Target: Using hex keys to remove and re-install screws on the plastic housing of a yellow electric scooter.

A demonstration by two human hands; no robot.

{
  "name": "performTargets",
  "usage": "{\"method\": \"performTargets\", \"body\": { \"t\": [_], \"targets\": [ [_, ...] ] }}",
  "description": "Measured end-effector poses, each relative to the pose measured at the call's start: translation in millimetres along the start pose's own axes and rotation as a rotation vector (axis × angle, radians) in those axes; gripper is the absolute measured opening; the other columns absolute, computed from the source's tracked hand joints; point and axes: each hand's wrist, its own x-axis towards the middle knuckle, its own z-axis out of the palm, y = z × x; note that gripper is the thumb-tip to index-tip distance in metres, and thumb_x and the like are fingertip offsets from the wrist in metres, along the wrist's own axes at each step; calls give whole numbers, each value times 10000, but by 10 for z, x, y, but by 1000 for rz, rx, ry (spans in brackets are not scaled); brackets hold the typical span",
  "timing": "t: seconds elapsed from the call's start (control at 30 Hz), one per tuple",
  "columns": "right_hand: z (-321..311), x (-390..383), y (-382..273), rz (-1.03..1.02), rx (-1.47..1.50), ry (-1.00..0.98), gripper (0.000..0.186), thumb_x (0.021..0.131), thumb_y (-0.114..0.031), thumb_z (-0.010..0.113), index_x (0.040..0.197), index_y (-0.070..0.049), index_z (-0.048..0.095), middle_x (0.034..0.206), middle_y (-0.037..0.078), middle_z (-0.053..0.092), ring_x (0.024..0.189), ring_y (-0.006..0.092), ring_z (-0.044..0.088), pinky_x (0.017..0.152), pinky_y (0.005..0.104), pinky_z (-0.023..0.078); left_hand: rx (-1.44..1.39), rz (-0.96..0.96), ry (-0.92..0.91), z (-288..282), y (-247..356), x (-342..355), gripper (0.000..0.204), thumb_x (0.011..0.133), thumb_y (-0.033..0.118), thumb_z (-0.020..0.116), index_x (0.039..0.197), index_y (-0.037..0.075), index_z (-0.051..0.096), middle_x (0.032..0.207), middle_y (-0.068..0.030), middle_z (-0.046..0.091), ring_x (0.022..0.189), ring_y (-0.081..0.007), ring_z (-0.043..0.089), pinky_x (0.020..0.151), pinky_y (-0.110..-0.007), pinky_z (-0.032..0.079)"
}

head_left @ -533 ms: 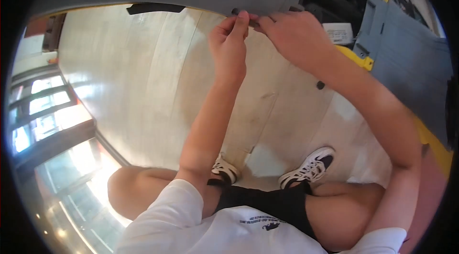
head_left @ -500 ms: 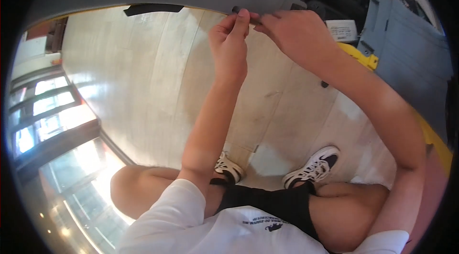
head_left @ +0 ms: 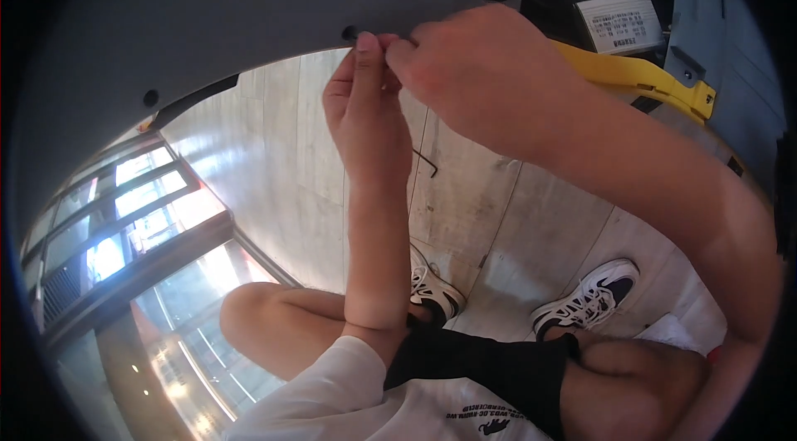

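Both my hands are raised to the underside edge of a grey panel [head_left: 249, 18]. My left hand [head_left: 365, 113] has its thumb and fingers pinched together at a small dark fastener [head_left: 349, 32] sitting in a hole in the panel. My right hand [head_left: 469, 68] reaches in from the right, its fingertips pinched tight against the left fingertips at the same spot. What lies between the fingertips is mostly hidden. A thin black L-shaped key [head_left: 426, 164] lies on the pale floor below my hands.
I crouch over pale wooden floorboards [head_left: 274, 159], with my knees and two black-and-white sneakers [head_left: 588, 302] below. A yellow bar [head_left: 631, 76] and a dark machine body with a white label [head_left: 618, 22] stand at the right. Glass railing [head_left: 124, 225] runs at the left.
The view has come closer to the panel, so hands and panel look larger. Both hands stay pinched together at the panel's edge, at a hole.
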Motion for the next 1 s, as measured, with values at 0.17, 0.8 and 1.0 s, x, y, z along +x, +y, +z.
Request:
{"method": "performTargets", "body": {
  "t": [0.17, 0.8, 1.0],
  "targets": [
    [-35, 24, 38, 308, 430, 60, 301, 940, -235, 614, 776, -5, 718, 705, 156, 688, 699, 305, 705, 645, 388, 543, 200, 108, 24, -25, -1, 86, 296, 998, 273, 640, 941, -13, 688, 876, -47, 676, 747, -104, 584, 752, -275, 487],
    [-165, -4, 185, -34, 265, 204, 127, 815, -73, 614, 765, 13, 692, 757, 188, 691, 751, 340, 707, 701, 404, 581, 75, 55, 64, -212, -124, 41, 139, 987, 151, 640, 983, 29, 708, 964, -52, 701, 860, -120, 601, 855, -294, 447],
    [-262, -29, 108, 137, 389, 172, 136, 817, -48, 599, 749, 34, 684, 752, 253, 673, 762, 384, 705, 728, 422, 578, 121, 37, 114, -199, -139, 38, 205, 1013, 206, 606, 1014, 20, 693, 971, -72, 706, 856, -140, 611, 845, -301, 454]
  ]
}}
